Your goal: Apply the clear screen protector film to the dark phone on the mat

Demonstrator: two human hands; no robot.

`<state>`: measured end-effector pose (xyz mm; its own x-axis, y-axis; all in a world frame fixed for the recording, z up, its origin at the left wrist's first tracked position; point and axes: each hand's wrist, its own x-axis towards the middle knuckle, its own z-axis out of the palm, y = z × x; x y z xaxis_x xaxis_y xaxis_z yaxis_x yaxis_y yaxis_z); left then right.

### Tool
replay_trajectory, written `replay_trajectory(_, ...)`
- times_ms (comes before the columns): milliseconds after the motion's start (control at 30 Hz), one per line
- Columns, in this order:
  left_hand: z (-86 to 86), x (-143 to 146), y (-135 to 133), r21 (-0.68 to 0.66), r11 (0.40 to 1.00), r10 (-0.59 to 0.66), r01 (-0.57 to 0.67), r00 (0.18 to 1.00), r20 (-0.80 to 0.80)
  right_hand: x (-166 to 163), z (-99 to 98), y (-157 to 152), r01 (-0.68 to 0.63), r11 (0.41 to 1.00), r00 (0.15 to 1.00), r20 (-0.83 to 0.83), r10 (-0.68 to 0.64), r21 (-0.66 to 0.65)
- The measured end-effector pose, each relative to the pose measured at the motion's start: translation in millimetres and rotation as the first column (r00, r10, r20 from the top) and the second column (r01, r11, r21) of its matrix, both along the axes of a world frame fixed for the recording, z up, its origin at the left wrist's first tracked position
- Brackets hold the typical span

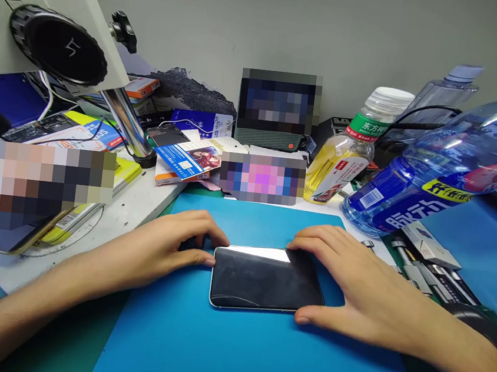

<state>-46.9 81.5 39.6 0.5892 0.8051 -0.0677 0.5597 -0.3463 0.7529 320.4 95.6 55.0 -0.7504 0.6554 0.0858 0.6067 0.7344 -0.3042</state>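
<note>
A smartphone [260, 285] with a dark, glossy screen lies face up and sideways on a blue mat [231, 350]. At its left end, my left hand [173, 246] grips the corner, with the thumb against the short side and the fingertips at the far edge. My right hand [354, 280] spans the right part of the phone. Its fingertips meet the far long edge, while the thumb presses on the near one. A bright reflection runs along the top of the screen, and the phone's back is hidden.
Behind the mat stand a pixelated screen [278, 109] and a yellow drink bottle [341, 148]. A large blue-labelled bottle [409, 179] leans at right, near several small tools [417, 266]. A microscope post [131, 123] rises at left, beside cards and boxes [193, 159].
</note>
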Motion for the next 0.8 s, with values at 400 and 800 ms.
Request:
replay_trajectory(400,-2.1,0.8,0.7,0.061,0.998,-0.019,0.018,1.0,0.014,0.7,-0.7,-1.6,0.001,1.0,1.0,-0.015,-0.001,-0.014)
replay_trajectory(800,-2.3,-0.1,0.8,0.052,0.998,-0.021,0.022,1.0,-0.003,-1.2,1.2,-0.8,0.008,0.999,1.0,-0.011,-0.009,-0.037)
